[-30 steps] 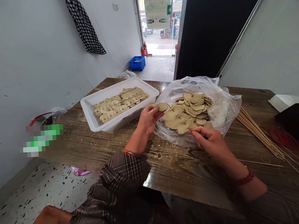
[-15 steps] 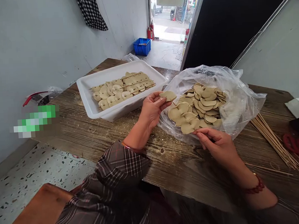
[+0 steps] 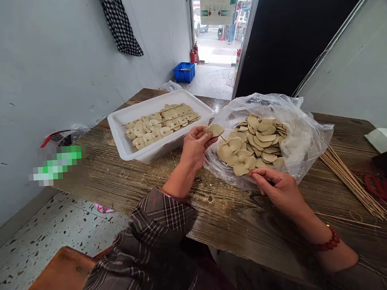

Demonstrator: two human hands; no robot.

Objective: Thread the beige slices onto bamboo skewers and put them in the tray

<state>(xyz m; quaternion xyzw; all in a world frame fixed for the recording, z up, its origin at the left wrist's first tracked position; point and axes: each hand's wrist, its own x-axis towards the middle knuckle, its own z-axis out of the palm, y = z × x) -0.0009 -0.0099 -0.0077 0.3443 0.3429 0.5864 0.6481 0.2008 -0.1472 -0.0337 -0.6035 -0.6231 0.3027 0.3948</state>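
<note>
My left hand [image 3: 196,145] pinches a flat beige slice [image 3: 215,129] by its edge, at the tip end of a thin wooden skewer [image 3: 223,138]. My right hand [image 3: 274,183] is closed on the skewer's near end. Several more beige slices [image 3: 243,164] are threaded along it between my hands. Beneath and behind them, a clear plastic bag [image 3: 297,134] lies spread open with a heap of loose slices [image 3: 263,134]. To the left of my hands, a white plastic tray [image 3: 123,147] holds rows of skewered slices [image 3: 153,131].
Bare wooden skewers [image 3: 349,183] lie at the right of the wooden table [image 3: 169,175], beside red-handled scissors [image 3: 383,190]. A wooden stool [image 3: 54,284] stands at lower left. On the floor beyond the table is a blue crate [image 3: 184,72] near a fire extinguisher [image 3: 193,56].
The camera view has tilted up slightly, so the scene sits lower in the picture. My hands keep nearly the same pose, with the slice still at the skewer's tip end.
</note>
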